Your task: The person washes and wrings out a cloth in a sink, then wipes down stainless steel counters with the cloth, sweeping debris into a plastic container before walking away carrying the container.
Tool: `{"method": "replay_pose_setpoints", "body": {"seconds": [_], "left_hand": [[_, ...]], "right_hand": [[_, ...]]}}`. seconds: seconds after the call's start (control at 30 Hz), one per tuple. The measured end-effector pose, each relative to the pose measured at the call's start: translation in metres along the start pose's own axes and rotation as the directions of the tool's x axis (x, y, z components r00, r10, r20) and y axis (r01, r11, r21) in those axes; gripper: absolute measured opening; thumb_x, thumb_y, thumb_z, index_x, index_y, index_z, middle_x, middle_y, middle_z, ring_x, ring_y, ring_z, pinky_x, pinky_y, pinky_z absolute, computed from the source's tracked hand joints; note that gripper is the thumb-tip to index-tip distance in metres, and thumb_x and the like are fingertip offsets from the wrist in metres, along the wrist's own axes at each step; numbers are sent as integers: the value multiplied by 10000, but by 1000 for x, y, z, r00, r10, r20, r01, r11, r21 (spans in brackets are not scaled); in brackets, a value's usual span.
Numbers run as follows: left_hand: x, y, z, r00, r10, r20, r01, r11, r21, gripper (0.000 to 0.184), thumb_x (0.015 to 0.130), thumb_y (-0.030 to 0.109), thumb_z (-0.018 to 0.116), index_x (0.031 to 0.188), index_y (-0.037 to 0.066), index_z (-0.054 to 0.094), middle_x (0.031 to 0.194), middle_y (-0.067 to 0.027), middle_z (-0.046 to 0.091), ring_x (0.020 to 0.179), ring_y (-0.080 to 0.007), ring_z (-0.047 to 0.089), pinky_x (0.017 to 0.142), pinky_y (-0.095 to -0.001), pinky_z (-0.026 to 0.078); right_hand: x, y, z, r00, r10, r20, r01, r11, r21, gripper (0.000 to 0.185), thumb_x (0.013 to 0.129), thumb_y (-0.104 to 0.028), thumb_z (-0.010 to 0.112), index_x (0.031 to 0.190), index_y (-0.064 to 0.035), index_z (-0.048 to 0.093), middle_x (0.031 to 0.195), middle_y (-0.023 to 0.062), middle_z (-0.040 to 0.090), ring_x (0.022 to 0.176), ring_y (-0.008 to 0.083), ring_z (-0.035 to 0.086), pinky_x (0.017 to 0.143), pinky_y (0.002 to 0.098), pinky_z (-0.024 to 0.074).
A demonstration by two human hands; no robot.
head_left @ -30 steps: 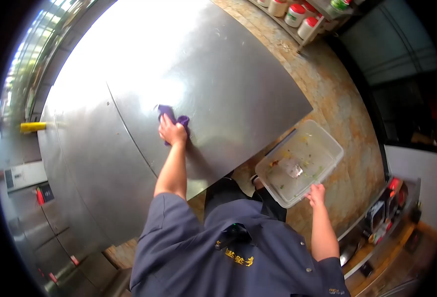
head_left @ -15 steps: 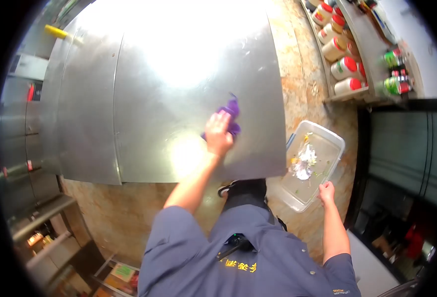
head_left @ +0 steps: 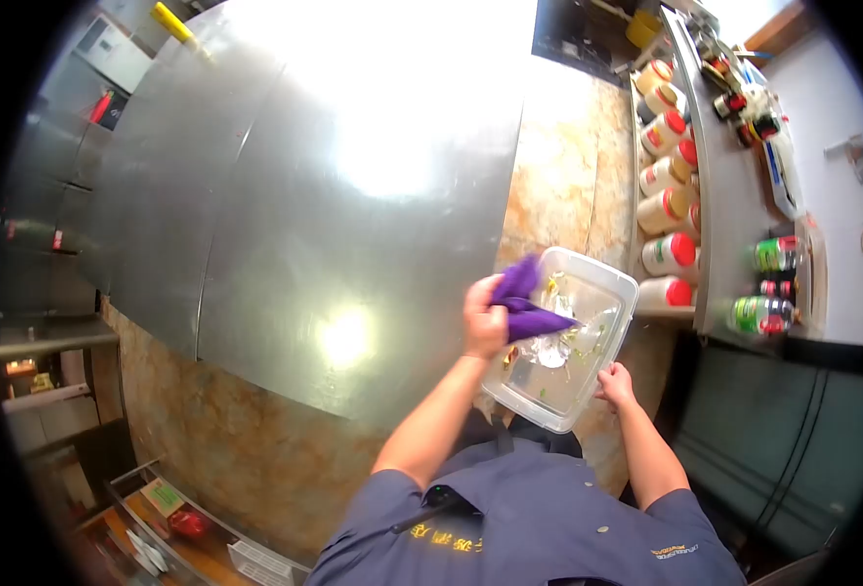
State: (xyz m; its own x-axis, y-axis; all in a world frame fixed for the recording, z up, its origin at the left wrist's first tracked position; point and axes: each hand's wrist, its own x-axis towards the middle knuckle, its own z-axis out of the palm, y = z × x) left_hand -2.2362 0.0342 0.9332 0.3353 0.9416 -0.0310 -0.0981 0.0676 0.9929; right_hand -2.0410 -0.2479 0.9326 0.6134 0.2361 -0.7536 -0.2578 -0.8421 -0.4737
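My left hand (head_left: 484, 318) is closed around a purple cloth (head_left: 524, 314), which hangs bunched over the left side of a translucent plastic bin (head_left: 588, 262). The cloth hides part of what lies inside. In the bin are crumpled whitish scraps (head_left: 551, 350) and small green and yellow bits. My right hand (head_left: 615, 383) grips the bin's rim on its right side, fingers closed. The bin is tilted, close to the front of my body and beside the right edge of the steel table (head_left: 304, 244).
Jars with red lids (head_left: 668, 254) line a shelf at the right. Green-labelled bottles (head_left: 761, 314) stand on the counter above them. A yellow handle (head_left: 170, 21) lies at the table's far left. A rack with packages (head_left: 163, 496) is at lower left.
My left hand has lifted the purple cloth off the tabletop and moved it right, over the bin. The bin has come closer to the table and my body. My view has turned right.
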Motion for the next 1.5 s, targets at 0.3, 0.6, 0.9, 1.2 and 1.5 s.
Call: {"method": "replay_pose_setpoints", "body": {"seconds": [0.3, 0.6, 0.9, 1.2, 1.5], "left_hand": [[-74, -60, -183, 625, 192, -757, 525, 614, 589, 542, 757, 39, 540, 1296, -24, 552, 1281, -273, 520, 1196, -436, 502, 1085, -485, 377], [-29, -59, -76, 282, 94, -955, 887, 354, 297, 777, 809, 235, 603, 1480, -31, 315, 1525, -315, 271, 1407, -441, 298, 1171, -490, 266], [276, -66, 20, 435, -12, -901, 830, 395, 395, 911, 716, 247, 669, 1493, -16, 271, 1531, -325, 240, 1432, -446, 246, 1195, -456, 229], [486, -57, 102, 746, -91, -660, 634, 403, 660, 820, 760, 132, 639, 1491, 9, 290, 1550, -306, 210, 1450, -447, 201, 1201, -477, 191], [619, -55, 90, 410, -60, -910, 850, 385, 358, 644, 847, 185, 626, 1404, -58, 412, 1426, -281, 396, 1316, -416, 404, 1133, -432, 327]], "right_hand": [[174, -114, -112, 981, -168, 99, 165, 986, 31, 144, 824, -77, 603, 863, -104, 468, 711, 14, 479, 529, 142, 468, 431, 349, 486], [313, -263, -157, 979, -154, 135, 153, 988, 23, 147, 835, -110, 584, 933, -88, 477, 819, 79, 518, 564, 202, 511, 465, 400, 527], [409, -378, -225, 988, -149, 51, 146, 988, 58, 173, 864, -117, 563, 1006, -50, 488, 890, 117, 556, 654, 256, 600, 529, 439, 554], [508, -508, -263, 992, -115, -53, 122, 977, 175, 164, 866, -94, 580, 976, -67, 462, 864, 116, 520, 631, 293, 590, 533, 463, 577], [597, -656, -261, 990, -71, -121, 98, 966, 240, 155, 843, -99, 587, 947, -67, 478, 755, 82, 511, 528, 209, 544, 433, 392, 548]]}}
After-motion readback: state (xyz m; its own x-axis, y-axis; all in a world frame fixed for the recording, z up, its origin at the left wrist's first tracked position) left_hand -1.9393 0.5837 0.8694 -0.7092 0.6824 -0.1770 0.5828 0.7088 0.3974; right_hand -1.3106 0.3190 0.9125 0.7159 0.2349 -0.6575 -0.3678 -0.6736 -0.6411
